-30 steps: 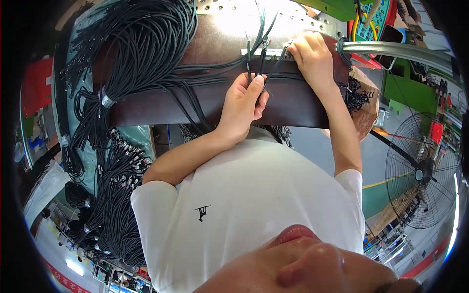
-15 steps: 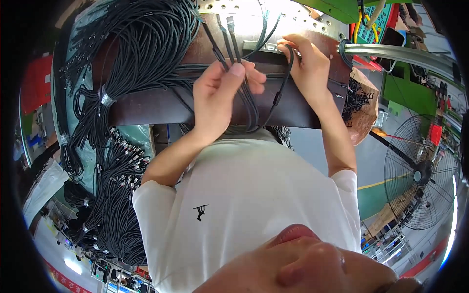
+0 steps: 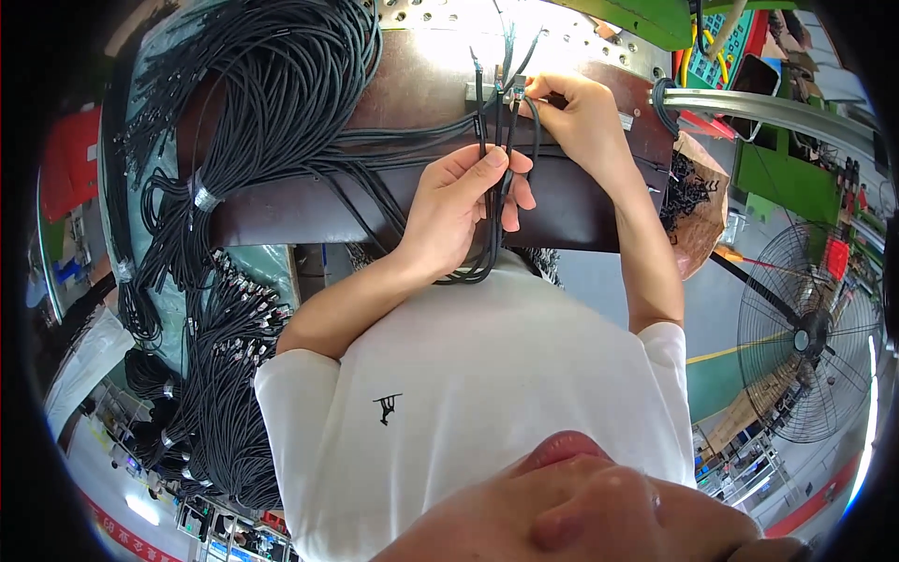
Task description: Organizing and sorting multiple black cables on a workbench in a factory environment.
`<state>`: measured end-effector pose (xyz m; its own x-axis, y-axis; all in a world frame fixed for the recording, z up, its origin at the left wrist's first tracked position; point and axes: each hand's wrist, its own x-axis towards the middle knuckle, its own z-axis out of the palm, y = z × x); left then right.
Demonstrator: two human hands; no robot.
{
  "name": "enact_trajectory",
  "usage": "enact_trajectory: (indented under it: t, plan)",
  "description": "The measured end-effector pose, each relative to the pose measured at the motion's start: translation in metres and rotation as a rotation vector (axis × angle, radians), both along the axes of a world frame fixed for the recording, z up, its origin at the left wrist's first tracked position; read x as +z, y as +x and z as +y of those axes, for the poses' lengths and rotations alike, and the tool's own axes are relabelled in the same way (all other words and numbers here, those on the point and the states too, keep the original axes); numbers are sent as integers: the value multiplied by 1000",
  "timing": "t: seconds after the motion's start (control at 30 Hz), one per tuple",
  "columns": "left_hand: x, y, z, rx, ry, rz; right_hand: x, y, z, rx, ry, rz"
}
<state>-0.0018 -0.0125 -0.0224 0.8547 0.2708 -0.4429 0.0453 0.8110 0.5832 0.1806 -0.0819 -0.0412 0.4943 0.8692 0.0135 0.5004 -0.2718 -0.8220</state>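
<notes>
My left hand [image 3: 473,192] is closed round several black cables [image 3: 493,229], thumb on top, their ends pointing away from me. Below the hand these cables bend in a loop near my shirt. My right hand [image 3: 573,110] pinches at a small connector end [image 3: 517,91] of one cable, just beyond the left hand. A black cable also hangs from beside the right fingertips. Behind the fingers, a metal bar-shaped fixture [image 3: 479,91] is partly hidden. Loose cable ends with thin wires [image 3: 508,42] stick up at the far side.
A large tied bundle of black cables [image 3: 281,94] lies across the left of the dark brown table [image 3: 581,211]. More cable bundles [image 3: 225,403] hang at the left. To the right stand a paper bag [image 3: 698,206] of small black parts and a black fan [image 3: 807,332].
My left hand has moved right with its cables, bringing their ends up to the right hand. The right hand has shifted slightly left, from the fixture to the cable ends.
</notes>
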Motion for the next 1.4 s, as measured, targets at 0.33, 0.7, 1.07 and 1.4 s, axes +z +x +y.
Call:
enact_trajectory:
  t: [0.33, 0.7, 1.07, 1.4]
  plan:
    - [1, -1, -2, -10, 1, 6, -17, 0, -3, -41, 158, -57]
    - [-3, -5, -1, 34, -33, -15, -17, -8, -2, -152, 80, 40]
    - [-2, -1, 1, -5, -31, -27, 0, -11, 0, -110, -107, -289]
    - [11, 5, 3, -193, -119, -105, 17, -15, -16, 75, 391, -906]
